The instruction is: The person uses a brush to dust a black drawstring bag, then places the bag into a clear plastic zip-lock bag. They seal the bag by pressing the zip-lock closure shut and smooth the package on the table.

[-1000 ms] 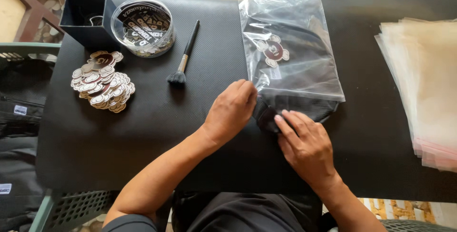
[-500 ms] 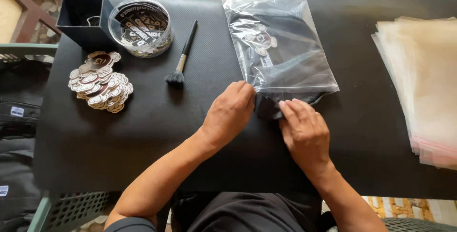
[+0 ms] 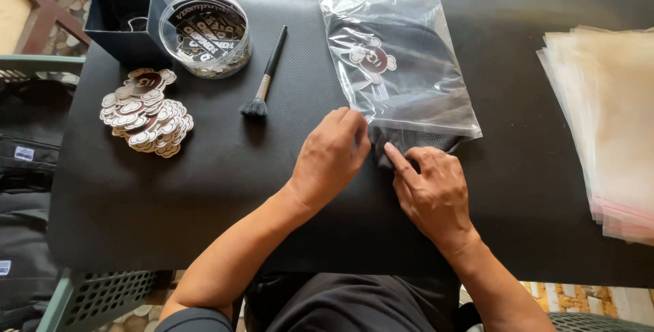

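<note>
Black mat (image 3: 204, 189): both hands, L (image 3: 332, 158) + R (image 3: 430, 192), pinching bag (image 3: 402, 66) edge; brush (image 3: 264, 76), stickers (image 3: 144, 110) nearby.

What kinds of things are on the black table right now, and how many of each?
Clear bag with a dark cloth item: 1
Brush: 1
Round clear tub: 1
Black square box: 1
Pile of stickers: 1
Stack of clear bags: 1
Total: 6

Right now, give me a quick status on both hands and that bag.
Left hand and right hand both at the open near edge of the clear plastic bag. Dark garment inside, hem poking out. Brush lies apart, nothing blocking.
</note>
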